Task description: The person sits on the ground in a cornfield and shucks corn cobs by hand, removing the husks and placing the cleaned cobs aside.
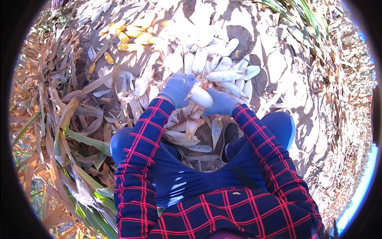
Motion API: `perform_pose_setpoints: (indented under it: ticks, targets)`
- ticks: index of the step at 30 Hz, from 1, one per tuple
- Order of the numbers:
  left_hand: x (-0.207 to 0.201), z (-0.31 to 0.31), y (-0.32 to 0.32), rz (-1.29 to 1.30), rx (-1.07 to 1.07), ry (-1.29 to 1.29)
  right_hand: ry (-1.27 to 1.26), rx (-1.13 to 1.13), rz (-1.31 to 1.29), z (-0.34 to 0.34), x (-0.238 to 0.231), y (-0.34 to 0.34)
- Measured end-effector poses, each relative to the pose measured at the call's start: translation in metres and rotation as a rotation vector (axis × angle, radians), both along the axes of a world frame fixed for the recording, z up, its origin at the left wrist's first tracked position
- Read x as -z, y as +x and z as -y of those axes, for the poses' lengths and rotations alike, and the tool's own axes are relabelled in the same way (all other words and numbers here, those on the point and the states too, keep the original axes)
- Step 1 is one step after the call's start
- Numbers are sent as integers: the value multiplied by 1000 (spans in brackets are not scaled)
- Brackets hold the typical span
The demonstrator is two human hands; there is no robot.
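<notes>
Between my two gloved hands is a corn ear (201, 97) with pale husk around it, tilted down toward the right. My left hand (178, 90) is closed at its upper left end. My right hand (221, 102) wraps round its right side; its fingertips are partly hidden. Just beyond my hands lies a pile of ears in white husk (227, 75). Below them, between my legs, dry torn husks (181, 137) hang and lie in a heap.
Bare yellow corn cobs (131, 47) lie in a loose pile at the far left. Dry corn stalks and leaves (59, 99) are heaped along the left, with more stalks (318, 44) on the right. My shoe (229, 135) rests near the husks.
</notes>
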State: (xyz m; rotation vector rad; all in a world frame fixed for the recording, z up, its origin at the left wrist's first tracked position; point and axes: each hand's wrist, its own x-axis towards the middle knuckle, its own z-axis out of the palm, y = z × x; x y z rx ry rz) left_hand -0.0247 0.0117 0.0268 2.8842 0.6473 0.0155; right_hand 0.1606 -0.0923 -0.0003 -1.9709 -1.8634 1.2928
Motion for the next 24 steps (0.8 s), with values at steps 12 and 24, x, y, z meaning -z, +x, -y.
perform_pose_setpoints:
  ticks: [12,24]
  targets:
    - [-36,-16,3,485,-358,-21,406,836,-372,4,40,41]
    - [-77,-25,-24,746,-426,46,1094,1280,-125,-1,-72,24]
